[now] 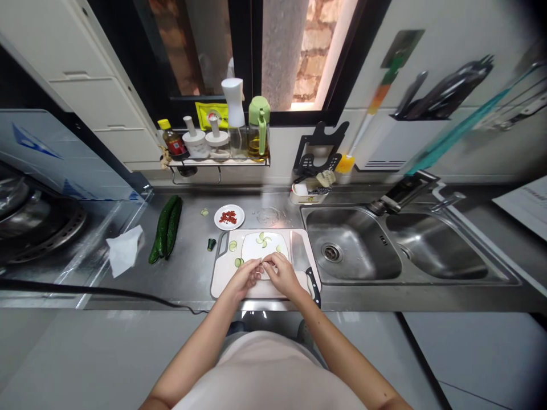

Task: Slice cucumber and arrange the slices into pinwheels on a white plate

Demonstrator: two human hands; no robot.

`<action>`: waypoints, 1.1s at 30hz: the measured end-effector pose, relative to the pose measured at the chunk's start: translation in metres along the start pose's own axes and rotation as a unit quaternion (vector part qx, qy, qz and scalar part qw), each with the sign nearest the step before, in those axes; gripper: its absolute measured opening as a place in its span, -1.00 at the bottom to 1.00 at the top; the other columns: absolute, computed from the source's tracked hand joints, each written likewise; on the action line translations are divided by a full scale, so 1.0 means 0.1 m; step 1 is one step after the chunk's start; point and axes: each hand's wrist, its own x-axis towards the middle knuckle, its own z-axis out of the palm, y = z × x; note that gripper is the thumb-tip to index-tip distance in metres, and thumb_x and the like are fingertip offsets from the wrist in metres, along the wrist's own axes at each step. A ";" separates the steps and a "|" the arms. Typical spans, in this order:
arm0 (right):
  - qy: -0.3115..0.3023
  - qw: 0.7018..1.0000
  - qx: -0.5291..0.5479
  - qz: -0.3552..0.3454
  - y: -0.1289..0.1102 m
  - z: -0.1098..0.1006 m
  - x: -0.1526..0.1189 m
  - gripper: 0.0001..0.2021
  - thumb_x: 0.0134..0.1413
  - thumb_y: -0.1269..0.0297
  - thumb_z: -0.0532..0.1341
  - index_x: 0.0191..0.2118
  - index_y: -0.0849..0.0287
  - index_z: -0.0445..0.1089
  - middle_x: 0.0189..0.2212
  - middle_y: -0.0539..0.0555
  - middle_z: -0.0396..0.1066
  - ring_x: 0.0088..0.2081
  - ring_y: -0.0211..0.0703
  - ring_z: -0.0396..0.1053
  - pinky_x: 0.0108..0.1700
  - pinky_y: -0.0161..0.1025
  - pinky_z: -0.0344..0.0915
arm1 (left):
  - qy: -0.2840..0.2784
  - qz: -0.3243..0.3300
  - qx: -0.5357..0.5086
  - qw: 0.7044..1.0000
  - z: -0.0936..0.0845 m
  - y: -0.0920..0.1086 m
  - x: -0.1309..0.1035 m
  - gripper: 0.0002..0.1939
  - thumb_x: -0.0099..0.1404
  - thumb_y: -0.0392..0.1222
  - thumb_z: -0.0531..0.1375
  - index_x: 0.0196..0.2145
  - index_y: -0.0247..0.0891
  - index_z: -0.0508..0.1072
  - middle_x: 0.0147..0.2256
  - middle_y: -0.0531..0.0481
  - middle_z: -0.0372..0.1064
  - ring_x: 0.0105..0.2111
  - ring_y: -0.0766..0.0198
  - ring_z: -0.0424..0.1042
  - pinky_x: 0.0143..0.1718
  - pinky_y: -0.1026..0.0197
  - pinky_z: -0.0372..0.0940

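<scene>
My left hand [247,277] and my right hand [281,274] meet over the near part of a white square plate [248,242]. Their fingers are pinched together; anything between them is too small to make out. The plate lies on a pale cutting board [224,283] and bears several thin cucumber slices [263,240]. More slices [233,245] lie on the board left of the plate. On the board's right side rests a knife [314,285], its black handle toward me.
A small plate of red pieces [229,217] sits behind the board. Two cucumbers [166,228], a cucumber end [211,244] and a white tissue [124,249] lie left. The double sink [354,244] is right; a condiment rack [220,162] hangs behind.
</scene>
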 end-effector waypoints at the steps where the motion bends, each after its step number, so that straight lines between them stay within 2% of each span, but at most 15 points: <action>1: -0.001 1.000 0.002 0.006 0.01 0.00 -0.01 -0.84 0.19 0.25 0.08 -0.35 0.13 0.35 -0.37 0.05 0.37 -0.26 -0.15 0.28 -0.15 -0.21 0.18 | 0.001 0.018 0.002 1.000 0.00 0.01 0.00 -0.58 -0.06 0.05 0.37 -0.36 -0.28 0.39 -0.49 0.09 0.34 -0.58 0.50 0.26 -0.58 0.42 -0.01; 10: -0.008 0.995 0.058 0.082 0.01 0.02 -0.01 -0.85 0.09 0.22 0.13 -0.41 0.14 0.34 -0.45 0.01 0.37 -0.32 -0.21 0.28 -0.28 -0.29 0.20 | -0.005 0.085 0.099 0.991 -0.04 0.07 0.03 -0.61 -0.11 -0.03 0.37 -0.36 -0.28 0.41 -0.49 0.07 0.33 -0.51 0.45 0.29 -0.53 0.40 0.04; 18: -0.014 0.981 0.133 0.139 -0.03 0.02 -0.04 -0.85 0.03 0.20 0.15 -0.44 0.16 0.34 -0.52 -0.04 0.35 -0.46 -0.28 0.24 -0.38 -0.34 0.17 | 0.007 0.138 0.117 0.984 -0.04 0.08 0.02 -0.61 -0.16 -0.14 0.38 -0.36 -0.30 0.39 -0.63 0.20 0.16 -0.61 0.49 0.17 -0.53 0.37 0.02; 27: -0.012 0.957 0.221 0.188 0.07 0.05 -0.05 -0.89 -0.04 0.26 0.14 -0.44 0.18 0.35 -0.56 -0.04 0.35 -0.47 -0.29 0.29 -0.39 -0.34 0.24 | 0.032 0.231 0.178 0.956 -0.02 0.01 0.04 -0.64 -0.10 -0.09 0.34 -0.36 -0.29 0.37 -0.51 0.12 0.26 -0.49 0.43 0.24 -0.39 0.34 0.15; 33: -0.018 0.945 0.245 0.215 0.06 0.05 -0.04 -0.88 -0.04 0.24 0.14 -0.48 0.17 0.31 -0.63 -0.06 0.30 -0.56 -0.31 0.25 -0.48 -0.36 0.24 | 0.051 0.264 0.210 0.940 0.00 -0.03 0.06 -0.67 -0.05 -0.09 0.31 -0.34 -0.28 0.37 -0.48 0.08 0.27 -0.48 0.41 0.25 -0.43 0.34 0.16</action>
